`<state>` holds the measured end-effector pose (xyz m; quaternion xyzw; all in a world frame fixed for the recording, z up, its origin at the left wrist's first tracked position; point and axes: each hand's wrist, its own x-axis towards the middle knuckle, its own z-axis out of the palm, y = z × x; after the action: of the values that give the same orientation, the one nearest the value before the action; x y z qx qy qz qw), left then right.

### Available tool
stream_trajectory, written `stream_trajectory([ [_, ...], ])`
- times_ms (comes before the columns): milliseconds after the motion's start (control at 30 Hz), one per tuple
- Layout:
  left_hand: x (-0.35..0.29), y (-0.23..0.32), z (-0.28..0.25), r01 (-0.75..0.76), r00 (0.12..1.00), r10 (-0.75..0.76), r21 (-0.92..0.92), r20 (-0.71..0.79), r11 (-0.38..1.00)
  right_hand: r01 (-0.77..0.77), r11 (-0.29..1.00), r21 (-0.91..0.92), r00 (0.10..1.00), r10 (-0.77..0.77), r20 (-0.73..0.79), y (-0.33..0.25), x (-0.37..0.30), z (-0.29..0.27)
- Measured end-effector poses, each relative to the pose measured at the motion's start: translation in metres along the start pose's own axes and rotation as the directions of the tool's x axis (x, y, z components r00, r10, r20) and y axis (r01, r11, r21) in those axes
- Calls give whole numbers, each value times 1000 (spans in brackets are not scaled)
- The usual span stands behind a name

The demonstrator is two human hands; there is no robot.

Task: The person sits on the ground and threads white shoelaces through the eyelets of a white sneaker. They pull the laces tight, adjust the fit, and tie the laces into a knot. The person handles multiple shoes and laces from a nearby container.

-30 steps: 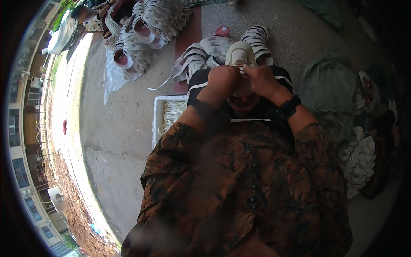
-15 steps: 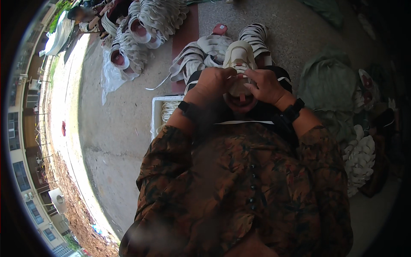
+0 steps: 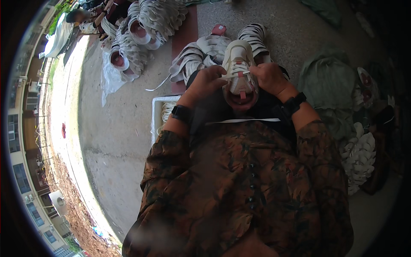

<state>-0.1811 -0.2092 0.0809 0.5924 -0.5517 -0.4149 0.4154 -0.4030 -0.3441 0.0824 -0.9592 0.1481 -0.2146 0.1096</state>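
Observation:
A cream and white shoe upper [image 3: 239, 53] with pinkish-brown trim rests between my knees, its toe pointing away from me. White shoelace [image 3: 238, 68] crosses the middle of it in rows. On the shoe's left side my left hand [image 3: 206, 82] is closed, pinching a stretch of lace that runs taut toward the eyelets. My right hand [image 3: 271, 79] is closed at the right edge, fingers curled where the lace leaves the shoe; its fingertips are partly hidden. A pink tab [image 3: 242, 94] shows on the tongue near the opening.
Stacked shoe uppers [image 3: 214, 45] lie just beyond my knees, with larger piles [image 3: 158, 19] at the far left. A white box [image 3: 157, 115] of laces stands by my left side. Green sacks [image 3: 327, 81] and another pale pile [image 3: 358, 158] are at right. Another person sits far left.
My hands have moved apart from the middle of the shoe to its two sides, drawing the lace outward. The lacing and tongue, covered before, now show.

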Motion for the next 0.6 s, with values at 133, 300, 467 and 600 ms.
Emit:
stream_trajectory([
  [133,-4,4,5,-77,993,102,350,-53,934,-33,999,13,998,34,-58,0,9,3],
  [300,-6,5,9,-44,994,72,313,-76,949,-325,838,438,946,300,126,-15,6,7],
  [467,8,18,17,-274,900,430,684,-64,676,-402,862,309,914,399,74,-32,10,9],
  [600,8,29,2,-461,760,635,801,135,382,-455,832,319,888,449,96,-28,11,12],
])
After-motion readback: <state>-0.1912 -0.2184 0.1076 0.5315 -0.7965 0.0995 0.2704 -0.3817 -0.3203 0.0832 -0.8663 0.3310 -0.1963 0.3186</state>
